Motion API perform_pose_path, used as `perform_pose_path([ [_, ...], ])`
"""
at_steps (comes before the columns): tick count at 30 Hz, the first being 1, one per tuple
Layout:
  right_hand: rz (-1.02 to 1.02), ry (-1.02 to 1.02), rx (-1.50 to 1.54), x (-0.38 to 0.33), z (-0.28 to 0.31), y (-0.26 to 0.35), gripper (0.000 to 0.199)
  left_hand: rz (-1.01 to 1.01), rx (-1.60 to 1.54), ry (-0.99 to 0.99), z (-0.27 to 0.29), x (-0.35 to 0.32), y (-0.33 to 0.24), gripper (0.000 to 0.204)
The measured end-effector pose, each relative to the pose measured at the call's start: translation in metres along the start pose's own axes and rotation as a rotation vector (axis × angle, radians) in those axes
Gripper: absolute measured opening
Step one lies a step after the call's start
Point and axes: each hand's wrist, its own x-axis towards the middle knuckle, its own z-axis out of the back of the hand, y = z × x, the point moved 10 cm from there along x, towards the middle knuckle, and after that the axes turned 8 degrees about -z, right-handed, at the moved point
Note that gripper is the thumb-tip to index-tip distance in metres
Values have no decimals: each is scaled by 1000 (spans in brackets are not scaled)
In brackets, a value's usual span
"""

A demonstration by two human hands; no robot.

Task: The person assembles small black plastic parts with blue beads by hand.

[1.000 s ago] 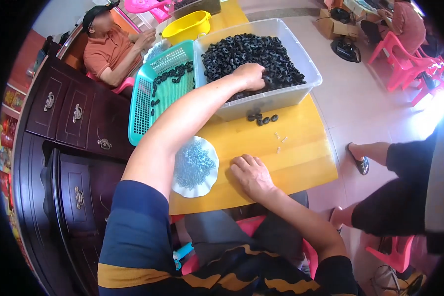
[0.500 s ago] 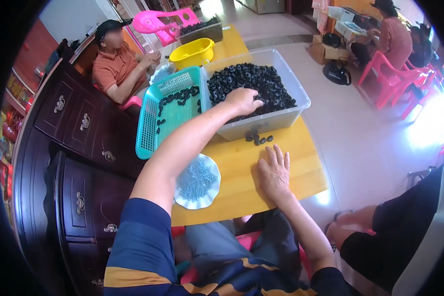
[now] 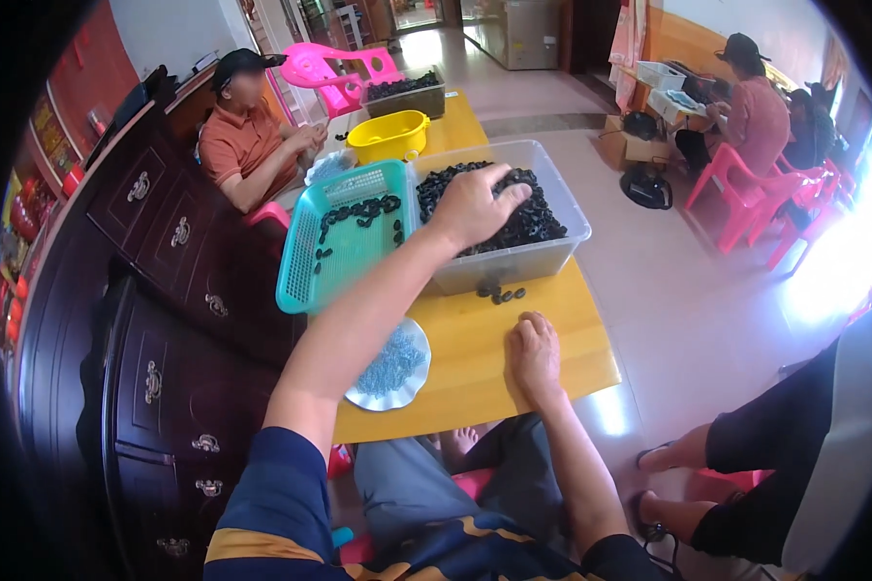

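A clear plastic bin [image 3: 564,250] heaped with small black ring-like pieces [image 3: 545,215] stands on the yellow wooden table [image 3: 475,387]. Over the heap is my left hand [image 3: 473,208], its thumb and forefinger apart; its other fingertips are hidden. My right hand [image 3: 535,356] rests on the table with its fingers curled under, so whatever may be in them is hidden. Several loose black pieces [image 3: 500,293] lie between it and the bin. Under my left forearm, a white scalloped plate [image 3: 420,363] holds many small bluish clear pieces [image 3: 389,366].
Left of the bin sits a green mesh basket [image 3: 295,247] with black pieces. Behind it are a yellow tub [image 3: 389,137] and another bin of black pieces [image 3: 407,100]. A person [image 3: 252,136] sits at the far left. Dark drawers [image 3: 179,320] line the left; someone's legs [image 3: 683,474] are at my right.
My left hand has risen out of the black pieces. My right hand's fingers, spread flat before, are now curled. The whole view has shifted slightly.
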Motion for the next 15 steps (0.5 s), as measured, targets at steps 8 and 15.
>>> perform_pose_path([
  [8, -25, -12, -87, -11, 13, -2, 14, -62, 40, 14, -46, -118, -59, 26],
  [15, -112, 29, -18, -14, 17, -8, 19, 83, 181, 35, -108, -198, -15, 26],
])
